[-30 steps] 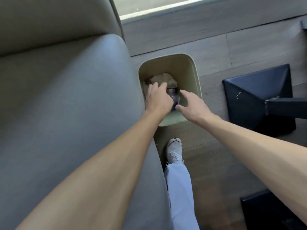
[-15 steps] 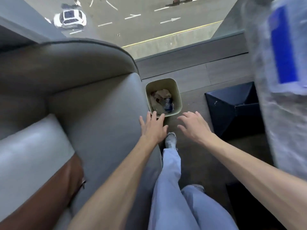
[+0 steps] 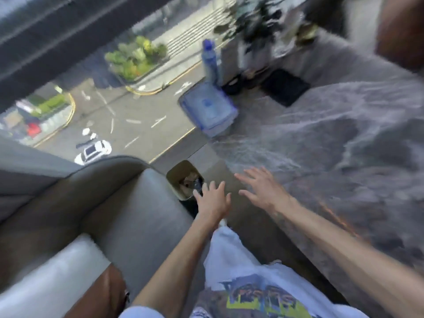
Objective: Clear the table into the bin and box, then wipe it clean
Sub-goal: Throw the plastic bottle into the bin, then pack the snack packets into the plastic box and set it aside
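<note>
The frame is blurred by motion. A beige bin (image 3: pixel 177 177) stands on the floor beside the grey sofa arm, with crumpled paper and a dark can inside. My left hand (image 3: pixel 212 200) hovers just right of the bin, fingers spread, holding nothing. My right hand (image 3: pixel 263 189) is open too, fingers apart, over the edge of the grey marbled table (image 3: pixel 332 157). On the table's far left corner sits a clear box with a blue lid (image 3: pixel 206 109), and a bottle with a blue cap (image 3: pixel 210 61) stands behind it.
A grey sofa (image 3: pixel 114 214) fills the left, with a brown bag (image 3: pixel 101 292) at the bottom. A potted plant (image 3: pixel 257 21) and a black flat item (image 3: pixel 285 87) sit at the table's far end. A window looks down on a street.
Both hands left the bin with nothing in them and rose. My view swung up and right, from the bin on the floor to the table, box and bottle.
</note>
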Available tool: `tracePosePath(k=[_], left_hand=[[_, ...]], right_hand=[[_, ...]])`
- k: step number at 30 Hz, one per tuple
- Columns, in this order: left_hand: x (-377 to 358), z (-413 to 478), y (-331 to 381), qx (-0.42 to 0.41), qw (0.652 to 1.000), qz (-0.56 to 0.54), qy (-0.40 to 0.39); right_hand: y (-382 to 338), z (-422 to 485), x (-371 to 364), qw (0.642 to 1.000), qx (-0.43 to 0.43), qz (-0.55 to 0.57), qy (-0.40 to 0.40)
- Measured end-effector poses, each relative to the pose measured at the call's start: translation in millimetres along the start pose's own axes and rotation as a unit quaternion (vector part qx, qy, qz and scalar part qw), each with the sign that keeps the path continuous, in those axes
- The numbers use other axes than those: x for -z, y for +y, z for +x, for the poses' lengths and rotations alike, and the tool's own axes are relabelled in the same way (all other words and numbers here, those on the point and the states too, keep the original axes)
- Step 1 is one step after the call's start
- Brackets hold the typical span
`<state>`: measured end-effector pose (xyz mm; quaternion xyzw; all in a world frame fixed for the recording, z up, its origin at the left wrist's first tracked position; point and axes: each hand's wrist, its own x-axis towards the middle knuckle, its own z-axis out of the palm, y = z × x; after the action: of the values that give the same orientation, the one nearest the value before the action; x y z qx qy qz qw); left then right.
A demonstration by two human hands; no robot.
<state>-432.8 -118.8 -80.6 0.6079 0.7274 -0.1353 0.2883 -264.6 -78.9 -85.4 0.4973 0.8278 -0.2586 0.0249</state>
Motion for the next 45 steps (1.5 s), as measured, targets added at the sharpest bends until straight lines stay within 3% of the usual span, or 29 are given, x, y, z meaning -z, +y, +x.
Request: tracePosePath(k=[9,14,20,26,30,34,35,36,37,38,39,40,41,42,45], left_hand=[[29.0,-27.4,219.8,-0.243,0.963,0.104,0.057],[19.6,-48.9,310.9,-0.374,0.919,0.114,0.059],[30.0,-28.8,353.6,-0.429,0.888,0.163,0.022],[78.9,32.2,339.3,-0.438,0.886,0.147,0.026],[129.3,93.6,284.6,-0.386,0.915,0.106,0.046],[194.7,159.0,187.9,-0.265,0.961,0.013,0.083],[212.1,174.5,159.4,-0.236,0.970,-0.030,0.054],[226.9,189.0,133.0,-0.258,0.963,-0.077,-0.024],[239.4,200.9,106.3,-0.282,0.941,-0.114,-0.150],[240.5,218.1,76.2,-0.266,0.930,-0.155,-0.200],[240.6,229.3,46.7,-0.161,0.950,-0.229,-0.138],[238.5,233.8,21.6,-0.044,0.953,-0.299,-0.001],[236.3,236.4,-1.6,0.051,0.935,-0.333,0.106],[227.4,241.9,-22.0,0.098,0.913,-0.374,0.132],[191.8,261.1,-55.6,0.160,0.862,-0.474,0.089]], right_hand=[[147.8,-195.8,81.6,0.948,-0.277,0.060,0.145],[187.4,-292.5,101.7,0.884,-0.393,0.073,0.243],[195.5,-322.9,105.0,0.834,-0.469,0.088,0.278],[186.0,-255.5,126.1,0.803,-0.493,0.155,0.296],[168.8,-153.0,142.3,0.824,-0.453,0.210,0.270],[141.7,-28.1,146.7,0.862,-0.391,0.266,0.183],[131.2,4.1,148.1,0.870,-0.377,0.280,0.149],[120.7,36.1,147.0,0.876,-0.366,0.295,0.112],[108.7,67.1,145.9,0.880,-0.352,0.308,0.077],[97.9,98.5,143.6,0.885,-0.334,0.321,0.048],[87.5,126.9,142.7,0.889,-0.316,0.332,0.024],[78.0,153.4,141.0,0.889,-0.301,0.345,0.005],[70.9,178.6,138.1,0.887,-0.295,0.356,-0.010],[65.6,201.1,135.0,0.879,-0.296,0.372,-0.021],[53.5,250.4,130.2,0.870,-0.291,0.396,-0.048]])
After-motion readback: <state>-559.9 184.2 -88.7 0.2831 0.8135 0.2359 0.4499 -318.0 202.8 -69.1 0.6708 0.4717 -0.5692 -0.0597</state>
